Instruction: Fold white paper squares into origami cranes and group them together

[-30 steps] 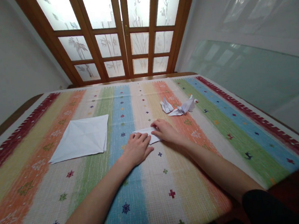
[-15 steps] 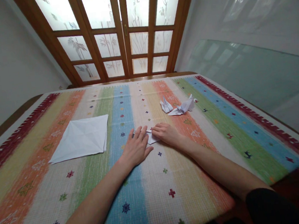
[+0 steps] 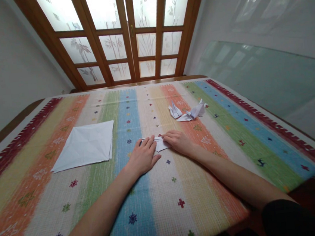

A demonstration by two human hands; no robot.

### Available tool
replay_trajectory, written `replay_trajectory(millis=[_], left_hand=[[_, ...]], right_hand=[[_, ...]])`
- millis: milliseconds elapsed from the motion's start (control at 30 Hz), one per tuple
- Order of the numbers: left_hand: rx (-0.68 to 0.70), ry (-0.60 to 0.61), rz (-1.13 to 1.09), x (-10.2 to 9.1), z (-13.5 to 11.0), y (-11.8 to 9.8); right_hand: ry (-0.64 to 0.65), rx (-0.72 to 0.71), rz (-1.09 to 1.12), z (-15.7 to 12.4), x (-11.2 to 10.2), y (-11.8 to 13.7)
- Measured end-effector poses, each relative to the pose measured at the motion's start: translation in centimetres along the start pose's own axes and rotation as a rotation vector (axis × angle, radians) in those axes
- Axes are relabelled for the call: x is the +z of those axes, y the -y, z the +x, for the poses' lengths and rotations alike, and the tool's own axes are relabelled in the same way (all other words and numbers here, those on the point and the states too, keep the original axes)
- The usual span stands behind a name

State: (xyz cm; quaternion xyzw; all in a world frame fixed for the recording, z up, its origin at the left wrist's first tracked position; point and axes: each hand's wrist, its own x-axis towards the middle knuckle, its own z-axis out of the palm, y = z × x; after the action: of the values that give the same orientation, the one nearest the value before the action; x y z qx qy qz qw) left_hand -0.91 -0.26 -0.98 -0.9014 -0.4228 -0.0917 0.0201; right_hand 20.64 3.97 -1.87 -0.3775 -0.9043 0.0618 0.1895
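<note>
A small piece of folded white paper (image 3: pixel 160 144) lies on the striped tablecloth between my hands, its two ends covered by fingers. My left hand (image 3: pixel 144 156) rests over the paper's left end, fingers laid out flat and thumb apart, pressing it against the cloth. At the right end, my right hand (image 3: pixel 177 141) has its fingers curled together on the paper. The folds under the fingers are hidden. Beyond my right hand sit folded paper cranes (image 3: pixel 193 112), overlapping in view, with pointed wings.
A stack of larger white paper sheets (image 3: pixel 88 144) lies to the left, with fold lines on top. The colourful striped tablecloth (image 3: pixel 167 214) covers the table. Wooden doors with frosted panes (image 3: pixel 131 42) stand beyond its far edge, and a glass panel (image 3: pixel 254 70) leans at right.
My right hand has shifted slightly to the right, and more of the folded paper shows between the hands. My left fingers have drawn a little closer together and lower.
</note>
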Motion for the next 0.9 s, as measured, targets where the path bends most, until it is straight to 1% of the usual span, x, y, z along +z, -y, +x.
replay_trajectory(millis=[133,200,267,367,467,533,700,900], left_hand=[[-0.016,0.038,-0.014,-0.3,0.1,0.1],[-0.018,0.055,-0.014,-0.4,0.1,0.0],[-0.017,0.056,-0.011,-0.4,0.1,0.0],[-0.022,0.040,-0.004,-0.2,0.0,-0.1],[-0.035,0.037,-0.002,-0.1,0.0,-0.1],[-0.042,0.043,-0.008,-0.1,0.0,-0.1],[-0.054,0.053,-0.023,-0.2,0.0,-0.1],[-0.066,0.071,-0.039,-0.3,0.0,-0.2]], right_hand=[[-0.135,0.107,0.129,0.1,0.3,-0.2],[-0.147,0.125,0.116,0.5,0.4,-0.1],[-0.123,0.101,0.029,0.9,0.4,0.0],[-0.049,0.008,-0.135,1.4,0.3,0.3],[0.021,-0.070,-0.267,1.4,0.2,0.5],[0.040,-0.099,-0.331,1.3,0.1,0.7],[0.042,-0.136,-0.407,1.2,0.2,1.0],[0.047,-0.156,-0.394,0.5,-0.1,0.8]])
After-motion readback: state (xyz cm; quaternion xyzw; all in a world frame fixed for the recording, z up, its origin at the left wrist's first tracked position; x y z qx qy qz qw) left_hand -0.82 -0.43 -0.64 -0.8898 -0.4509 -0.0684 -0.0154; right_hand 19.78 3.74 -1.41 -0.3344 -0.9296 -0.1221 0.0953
